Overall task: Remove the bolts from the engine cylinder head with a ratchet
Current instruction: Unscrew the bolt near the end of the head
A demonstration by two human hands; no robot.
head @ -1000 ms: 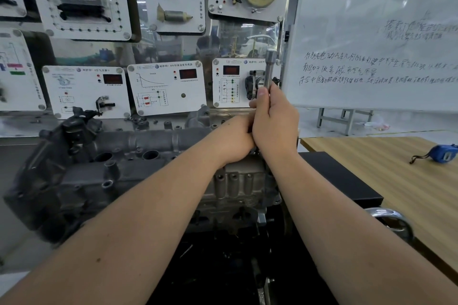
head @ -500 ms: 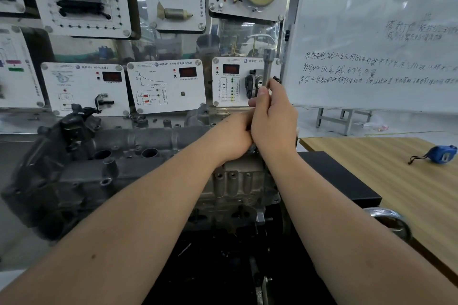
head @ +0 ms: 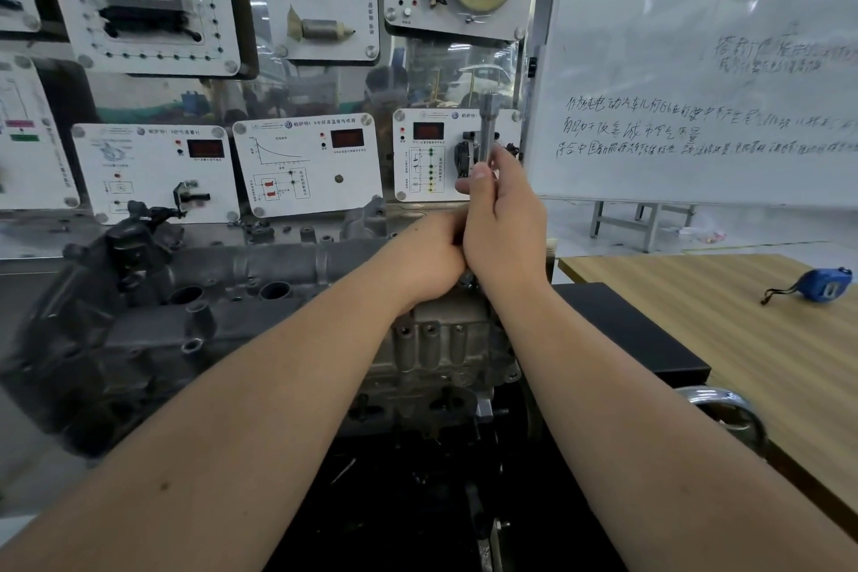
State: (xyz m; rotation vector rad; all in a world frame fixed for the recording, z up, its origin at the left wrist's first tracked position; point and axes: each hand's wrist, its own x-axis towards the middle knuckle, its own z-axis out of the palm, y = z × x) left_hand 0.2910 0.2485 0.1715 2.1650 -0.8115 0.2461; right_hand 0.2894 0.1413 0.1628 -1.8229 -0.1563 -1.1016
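Observation:
A grey engine cylinder head [head: 241, 293] lies across the middle of the view on a dark stand. A metal ratchet [head: 488, 125] stands upright over its right end, the handle tip rising above my hands. My right hand [head: 503, 228] grips the handle, thumb laid along the shaft. My left hand [head: 425, 255] is curled just below and to the left of it, pressed against the right hand at the base of the tool. The ratchet head, the socket and the bolt are hidden behind my hands.
White sensor display panels [head: 306, 167] hang on the wall behind the engine. A whiteboard [head: 696, 60] with handwriting stands at the right. A wooden table [head: 743, 339] at the right carries a blue tape measure [head: 822, 286]. A chrome ring [head: 724, 409] sits by its near edge.
My right hand has slid slightly up the ratchet handle, which stays upright. My left hand stays in place.

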